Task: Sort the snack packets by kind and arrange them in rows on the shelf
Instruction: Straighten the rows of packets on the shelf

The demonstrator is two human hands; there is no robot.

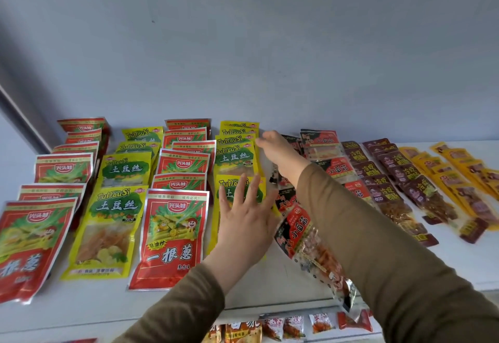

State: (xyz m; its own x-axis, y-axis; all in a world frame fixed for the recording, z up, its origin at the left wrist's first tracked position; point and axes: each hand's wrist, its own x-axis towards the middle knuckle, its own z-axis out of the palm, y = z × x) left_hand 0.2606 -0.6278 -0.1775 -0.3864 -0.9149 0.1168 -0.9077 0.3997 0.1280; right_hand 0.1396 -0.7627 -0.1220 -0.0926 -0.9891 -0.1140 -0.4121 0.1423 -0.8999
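On the white shelf (270,283) everything's laid out in rows running front to back, and I'm using the front yellow plastic potato-strip packet (235,189) as the reference. The left hand (244,221) lies flat on that packet, fingers spread and straight, pressing it down rather than gripping. Behind that packet, the right hand (275,148) reaches to the back of the same yellow row (236,144); its fingers are blurred, so can't tell if it's got hold of anything. Left of that packet sits a row of red foil scallion-stick packets (172,234), then more yellow ones (108,224), then more red ones (35,240). Right of it are red-and-black clear-window gluten packets (299,232), then dark maroon strips (388,178), then orange-yellow strips (459,178) furthest out.
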